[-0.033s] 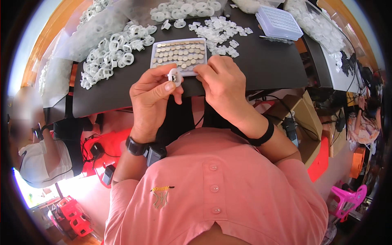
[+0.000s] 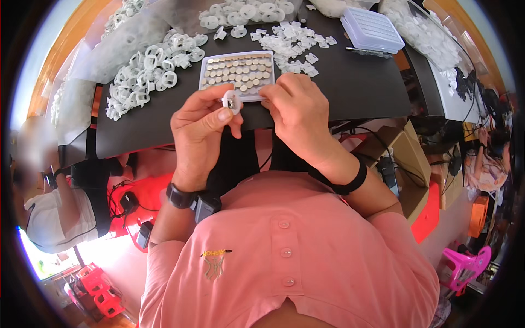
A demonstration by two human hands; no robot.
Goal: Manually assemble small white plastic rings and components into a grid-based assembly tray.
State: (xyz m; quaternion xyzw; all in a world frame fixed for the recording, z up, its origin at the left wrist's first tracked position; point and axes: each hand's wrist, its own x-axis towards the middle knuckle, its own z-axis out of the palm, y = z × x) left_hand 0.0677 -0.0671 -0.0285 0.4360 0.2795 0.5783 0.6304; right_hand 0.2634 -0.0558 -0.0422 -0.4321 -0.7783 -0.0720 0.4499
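Between thumb and fingers of my left hand [image 2: 199, 128] is a small round white plastic part [image 2: 232, 101]; a slot with metal pieces shows in it. Behind it lies a white tray [image 2: 203, 70] with rows of silver button cells [image 2: 240, 70], some hidden by my left fingers. At the tray's near right corner, my right hand [image 2: 298, 106] is closed, thumb and fingertips pinched together. Whatever those fingertips hold, if anything, is too small or hidden to tell.
Left of the tray spreads a pile of white ring-shaped parts [image 2: 150, 68]. Small flat white pieces [image 2: 292, 46] lie behind my right hand. A stack of clear plastic trays [image 2: 372, 31] stands at the back right. Bags of white parts line the table's far side. A person sits at far left.
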